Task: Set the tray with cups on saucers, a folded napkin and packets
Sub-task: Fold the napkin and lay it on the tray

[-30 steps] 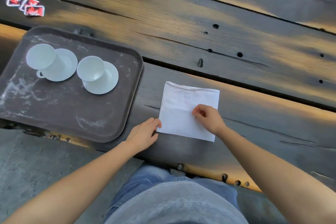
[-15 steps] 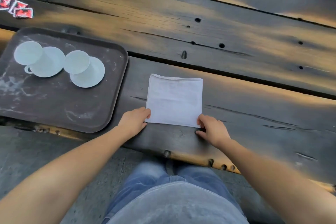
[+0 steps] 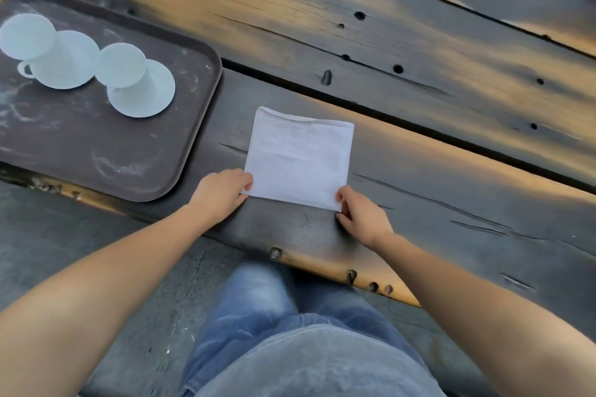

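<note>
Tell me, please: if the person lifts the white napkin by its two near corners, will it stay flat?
Probably not. The napkin looks like thin folded cloth, so it would likely droop between the left hand and right hand. Its layers may slip open.

**Soft warm light, a bit fuzzy**

The light is soft and not very bright. Warm orange patches glow on the dark wooden table (image 3: 419, 80), mostly in the far planks and along the near edge. Between them the wood looks grey and dull. It is hard to tell where the light comes from. Shadows are weak, with just a thin dark one under the right hand (image 3: 362, 217). The white cups (image 3: 121, 64) look a little blue and flat, with fuzzy rims. The whole picture is slightly soft, like smeared paint. The ground and jeans (image 3: 258, 316) at the bottom look blurry. The straight planks bend and lean near the edges, and both arms look stretched and very big at the bottom corners.
</note>
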